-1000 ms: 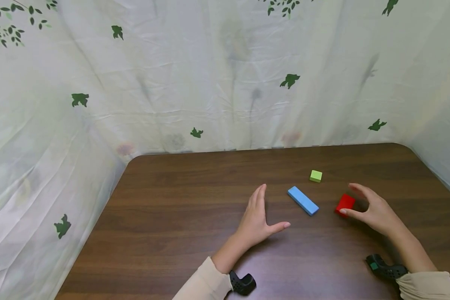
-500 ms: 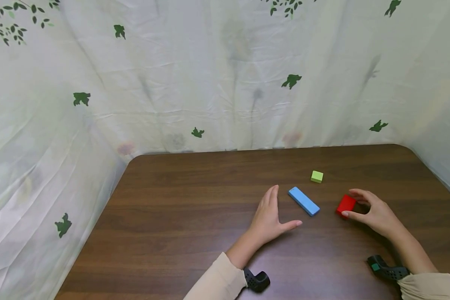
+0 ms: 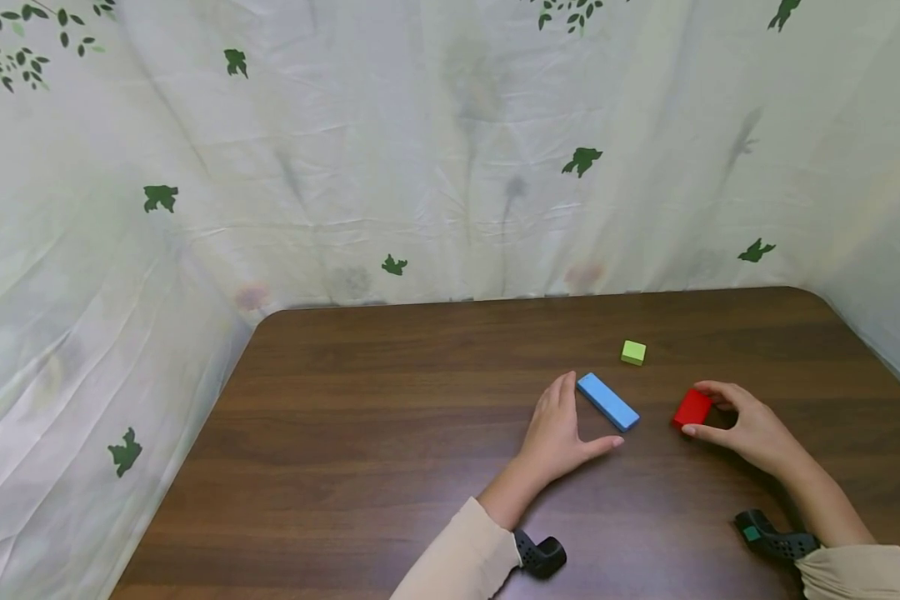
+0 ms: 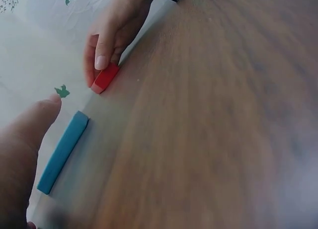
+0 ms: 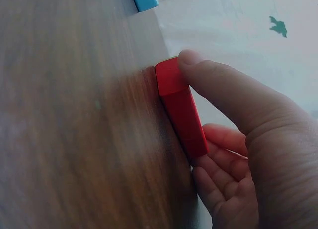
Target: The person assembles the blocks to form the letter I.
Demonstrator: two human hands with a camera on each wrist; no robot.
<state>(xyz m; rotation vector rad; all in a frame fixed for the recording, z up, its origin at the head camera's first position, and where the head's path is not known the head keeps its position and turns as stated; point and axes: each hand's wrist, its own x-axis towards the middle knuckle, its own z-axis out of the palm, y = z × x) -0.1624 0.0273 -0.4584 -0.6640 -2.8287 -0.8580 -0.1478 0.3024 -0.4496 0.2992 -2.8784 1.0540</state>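
Note:
A long blue block (image 3: 607, 402) lies slantwise on the table. My left hand (image 3: 557, 437) is beside its left side, thumb and fingers spread wide, with the fingertips by its far end and the thumb by its near end. In the left wrist view the thumb (image 4: 35, 122) stands apart from the blue block (image 4: 63, 153). Farther right, my right hand (image 3: 753, 425) holds a red rectangular block (image 3: 692, 407) between thumb and fingers. The right wrist view has the thumb tip against one end of the red block (image 5: 183, 117), with curled fingers at the other end.
A small light green block (image 3: 633, 352) sits behind the blue one on the brown wooden table (image 3: 390, 375). White curtains (image 3: 420, 167) with green leaf prints rise past the table's back edge. Black devices are strapped at both wrists.
My left hand has moved right, up to the blue block. The right hand's fingers have drawn in around the red block. The blocks look unmoved.

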